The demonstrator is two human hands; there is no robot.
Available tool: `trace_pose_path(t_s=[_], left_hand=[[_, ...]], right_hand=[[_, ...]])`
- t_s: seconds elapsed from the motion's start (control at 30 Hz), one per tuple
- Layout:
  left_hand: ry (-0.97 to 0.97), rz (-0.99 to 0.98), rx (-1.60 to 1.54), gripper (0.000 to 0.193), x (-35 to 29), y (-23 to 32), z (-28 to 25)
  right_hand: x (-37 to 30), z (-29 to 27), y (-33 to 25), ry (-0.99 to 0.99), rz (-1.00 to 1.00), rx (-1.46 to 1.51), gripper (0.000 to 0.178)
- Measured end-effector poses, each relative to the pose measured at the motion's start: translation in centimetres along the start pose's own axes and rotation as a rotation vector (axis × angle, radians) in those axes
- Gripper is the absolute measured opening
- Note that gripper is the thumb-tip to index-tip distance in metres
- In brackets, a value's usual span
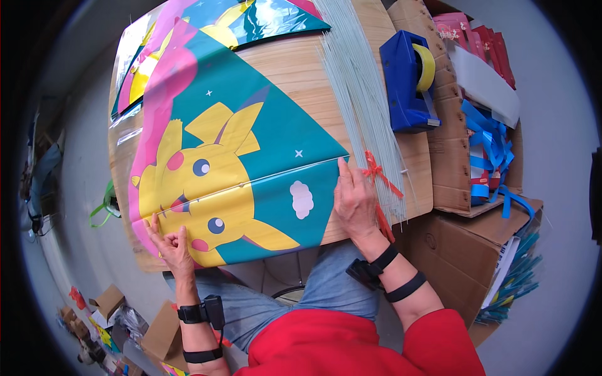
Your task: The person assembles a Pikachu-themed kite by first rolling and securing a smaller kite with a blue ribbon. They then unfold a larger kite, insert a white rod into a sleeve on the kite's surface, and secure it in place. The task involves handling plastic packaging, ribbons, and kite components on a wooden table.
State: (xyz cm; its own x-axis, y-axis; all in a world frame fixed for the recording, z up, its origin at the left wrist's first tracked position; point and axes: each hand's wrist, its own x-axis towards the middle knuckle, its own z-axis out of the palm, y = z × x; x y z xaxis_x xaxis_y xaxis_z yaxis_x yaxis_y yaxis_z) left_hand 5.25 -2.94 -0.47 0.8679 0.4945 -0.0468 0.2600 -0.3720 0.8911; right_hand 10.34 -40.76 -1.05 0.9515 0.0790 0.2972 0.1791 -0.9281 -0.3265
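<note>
A large printed plastic sheet, shaped like a kite sail, lies on the wooden table in front of me. It is teal and pink with a yellow cartoon animal. A thin pale line crosses it from side to side; whether it is a rod or a fold I cannot tell. My left hand rests at the line's left end, its fingers stretched and apart on the sheet. At the right corner, my right hand is closed, fingertips gripping the sheet's edge where the line ends.
More shiny printed sheets lie at the table's far side. Right of my sheet is a bundle of thin pale rods with red ties. Beyond stand a blue tape dispenser and an open cardboard box holding blue ribbon.
</note>
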Motion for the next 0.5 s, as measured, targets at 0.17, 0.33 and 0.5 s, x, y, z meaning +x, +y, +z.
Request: trace_pose_path(t_s=[0.17, 0.33, 0.5], left_hand=[[-0.011, -0.025, -0.006, 0.09, -0.15, 0.6, 0.33], [-0.017, -0.03, -0.02, 0.094, -0.11, 0.39, 0.17], [-0.006, -0.042, -0.008, 0.096, -0.3, 0.82, 0.23]], right_hand=[[-0.13, -0.14, 0.13, -0.043, 0.023, -0.013, 0.045], [0.08, -0.34, -0.1, -0.024, 0.011, -0.005, 0.044], [0.05, -0.24, -0.05, -0.028, 0.008, -0.009, 0.043]])
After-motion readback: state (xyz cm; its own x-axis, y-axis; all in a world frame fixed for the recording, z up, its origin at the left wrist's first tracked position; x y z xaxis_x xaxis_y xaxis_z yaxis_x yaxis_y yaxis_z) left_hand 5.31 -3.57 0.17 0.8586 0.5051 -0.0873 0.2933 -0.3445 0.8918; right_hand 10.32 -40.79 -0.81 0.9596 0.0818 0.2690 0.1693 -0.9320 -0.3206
